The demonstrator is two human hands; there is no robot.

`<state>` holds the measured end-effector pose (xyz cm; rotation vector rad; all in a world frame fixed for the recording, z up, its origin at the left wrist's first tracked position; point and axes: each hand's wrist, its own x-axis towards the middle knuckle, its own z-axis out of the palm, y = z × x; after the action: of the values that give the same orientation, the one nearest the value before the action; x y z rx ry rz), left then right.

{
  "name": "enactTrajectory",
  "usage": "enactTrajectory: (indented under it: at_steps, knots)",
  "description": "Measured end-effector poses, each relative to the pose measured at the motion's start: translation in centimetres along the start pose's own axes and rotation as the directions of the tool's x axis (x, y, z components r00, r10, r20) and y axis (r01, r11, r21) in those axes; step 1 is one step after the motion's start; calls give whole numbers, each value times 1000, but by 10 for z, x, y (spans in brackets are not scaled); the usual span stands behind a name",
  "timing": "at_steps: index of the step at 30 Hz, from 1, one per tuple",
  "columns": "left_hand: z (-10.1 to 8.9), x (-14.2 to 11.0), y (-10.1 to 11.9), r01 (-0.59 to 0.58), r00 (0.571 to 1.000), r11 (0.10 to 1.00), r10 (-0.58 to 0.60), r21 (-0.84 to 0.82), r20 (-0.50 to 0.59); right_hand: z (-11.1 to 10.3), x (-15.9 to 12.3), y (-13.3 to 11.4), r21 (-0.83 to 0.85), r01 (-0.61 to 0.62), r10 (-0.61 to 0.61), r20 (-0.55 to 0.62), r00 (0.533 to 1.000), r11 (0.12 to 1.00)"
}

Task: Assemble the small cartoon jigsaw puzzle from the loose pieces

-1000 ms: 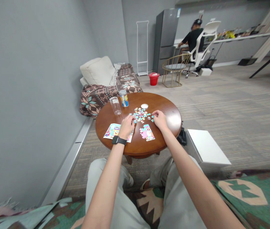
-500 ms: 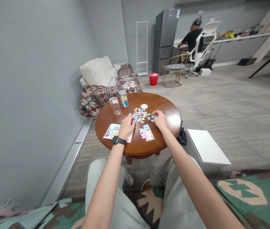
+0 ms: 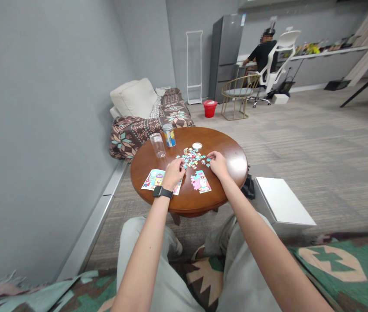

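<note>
A pile of loose jigsaw pieces [image 3: 190, 156] lies in the middle of a round brown table [image 3: 232, 173]. My left hand [image 3: 173, 172], with a black watch on its wrist, rests at the pile's left edge, fingers curled onto pieces. My right hand [image 3: 218, 163] sits at the pile's right edge, fingers bent down on pieces there. What either hand pinches is too small to make out. Between my hands lies a partly joined pink and blue puzzle section [image 3: 200, 181]. A printed picture card [image 3: 154, 178] lies under my left hand.
A clear glass [image 3: 157, 144], a blue and yellow can [image 3: 168, 134] and a small white lid [image 3: 197, 145] stand at the table's far side. A white box [image 3: 281, 203] sits to the right. A patterned daybed [image 3: 148, 121] lies behind. A person sits at a far desk.
Both hands stay at the pile with only slight finger shifts; the view has moved down a little.
</note>
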<state>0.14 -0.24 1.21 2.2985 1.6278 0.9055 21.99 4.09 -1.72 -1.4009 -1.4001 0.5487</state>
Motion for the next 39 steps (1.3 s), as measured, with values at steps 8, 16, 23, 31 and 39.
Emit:
enactTrajectory:
  at_steps: [8,16,23,31,39]
  knots:
    - [1,1,-1,-4,1000,1000,4,14,8,1,0,0,-16,11,-11,-8,1000,1000]
    - [1,0,-1,-11,1000,1000,11,3,2,-1,-2,-4,-44,10,-10,3,1000,999]
    - [-3,0,5,26,1000,1000,-26,-2,15,-2,-2,-6,-45,14,-14,7,1000,999]
    - [-2,-1,4,21,1000,1000,-21,7,4,-1,-1,-2,-46,11,-11,2,1000,999]
    - [-3,0,5,27,1000,1000,-27,11,15,-1,-1,-1,-42,19,-19,3,1000,999]
